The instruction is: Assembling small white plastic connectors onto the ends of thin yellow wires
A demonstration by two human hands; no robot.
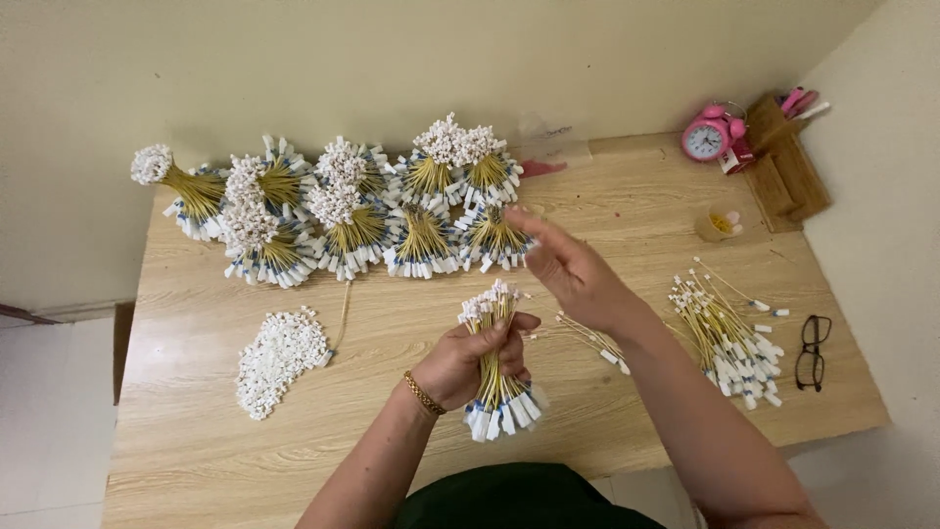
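The left hand (pixel 468 360) grips a bundle of thin yellow cables (pixel 494 362) with white end caps at frame centre, fingers wrapped tight; the right hand (pixel 573 269) hovers above, fingers spread and empty. On the pale wood-grain desk (pixel 196 441), finished bundles (pixel 333 211) crowd the upper left, loose white caps (pixel 277 358) lie left, and loose cables (pixel 729 338) with black glasses (pixel 812 351) lie right.

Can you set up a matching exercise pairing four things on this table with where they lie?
Things:
1. alarm clock
2. glasses
3. loose white caps
4. bundle

Places:
A. right edge of the table
B. gripped in the left hand
C. far right corner, beside the wooden holder
D. heaped on the table's left side

Pairs: 1-C, 2-A, 3-D, 4-B
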